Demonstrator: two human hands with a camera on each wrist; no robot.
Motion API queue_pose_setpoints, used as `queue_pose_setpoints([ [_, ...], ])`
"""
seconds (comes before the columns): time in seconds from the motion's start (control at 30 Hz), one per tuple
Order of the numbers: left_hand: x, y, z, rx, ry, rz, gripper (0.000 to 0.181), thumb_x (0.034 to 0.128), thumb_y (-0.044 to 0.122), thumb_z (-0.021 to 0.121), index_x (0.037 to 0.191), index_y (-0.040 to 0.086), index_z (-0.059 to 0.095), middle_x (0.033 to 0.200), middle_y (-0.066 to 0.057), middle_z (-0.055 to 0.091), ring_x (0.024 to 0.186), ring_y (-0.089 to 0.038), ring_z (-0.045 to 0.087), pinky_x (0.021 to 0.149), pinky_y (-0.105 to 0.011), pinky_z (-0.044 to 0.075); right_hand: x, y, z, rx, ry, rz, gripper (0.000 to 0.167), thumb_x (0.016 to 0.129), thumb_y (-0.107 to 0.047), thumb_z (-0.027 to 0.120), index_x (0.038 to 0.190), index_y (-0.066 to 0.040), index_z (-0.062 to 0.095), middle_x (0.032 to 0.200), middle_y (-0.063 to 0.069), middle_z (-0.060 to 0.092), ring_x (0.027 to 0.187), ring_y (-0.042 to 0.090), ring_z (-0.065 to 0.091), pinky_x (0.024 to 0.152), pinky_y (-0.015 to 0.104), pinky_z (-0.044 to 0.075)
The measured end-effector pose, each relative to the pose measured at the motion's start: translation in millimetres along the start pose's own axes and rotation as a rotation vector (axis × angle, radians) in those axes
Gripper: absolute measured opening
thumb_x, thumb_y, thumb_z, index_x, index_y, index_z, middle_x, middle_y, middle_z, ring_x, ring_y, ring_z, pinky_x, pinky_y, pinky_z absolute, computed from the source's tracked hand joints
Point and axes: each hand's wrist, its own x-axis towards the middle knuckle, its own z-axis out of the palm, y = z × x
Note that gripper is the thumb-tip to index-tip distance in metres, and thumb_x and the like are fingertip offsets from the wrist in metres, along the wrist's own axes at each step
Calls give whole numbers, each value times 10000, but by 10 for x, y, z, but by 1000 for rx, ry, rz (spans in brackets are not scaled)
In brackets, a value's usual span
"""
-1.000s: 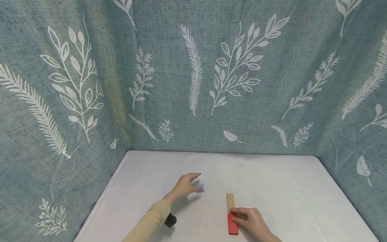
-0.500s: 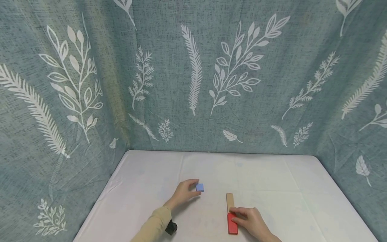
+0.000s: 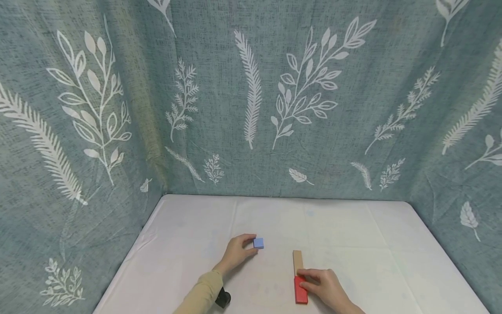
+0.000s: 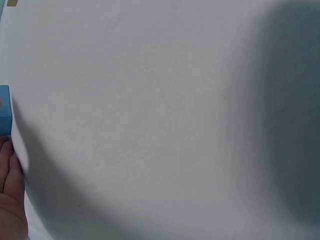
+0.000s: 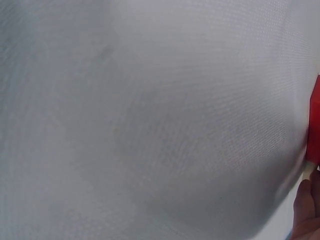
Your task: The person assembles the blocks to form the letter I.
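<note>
A small blue block [image 3: 258, 243] lies on the white table left of centre. My left hand [image 3: 235, 253] pinches it between thumb and index finger, at its near and far sides. In the left wrist view the blue block [image 4: 5, 112] shows at the left edge with fingers [image 4: 12, 175] just below. To the right lies a long red block [image 3: 300, 291], with a plain wooden strip [image 3: 297, 261] in line beyond its far end. My right hand [image 3: 327, 287] holds the red block, thumb over it and index finger near where the two meet. The right wrist view cuts off most of the red block [image 5: 315, 125].
A white cloth [image 3: 353, 244] covers the table. Blue-green curtains [image 3: 219, 109] with white leaf prints stand behind it and at both sides. A black device [image 3: 223, 298] is at the left wrist, under the sleeve [image 3: 201, 290].
My left hand's fingers have come down around the blue block and closed on it; earlier the thumb stood in front of it. The right hand, red block and wooden strip have stayed put.
</note>
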Motion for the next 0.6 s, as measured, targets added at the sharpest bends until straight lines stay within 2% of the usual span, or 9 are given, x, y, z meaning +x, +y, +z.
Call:
queue_pose_setpoints([
  [0.33,12,-89,76,-6,67,-15,345,790,79,728,1115,-15,661,1150,-179,672,1114,-343,618,990,-455,490,-3,-20,-5,17,-7,8,344,808,-244,741,1117,-95,710,1094,30,720,1052,164,667,856,292,583],
  [0.6,24,-122,73,-64,74,9,320,779,40,734,1082,-39,670,1109,-209,680,1041,-344,656,921,-377,546,-8,-28,-2,9,-8,18,348,804,-248,744,1120,-105,710,1092,21,721,1055,175,667,859,288,582],
])
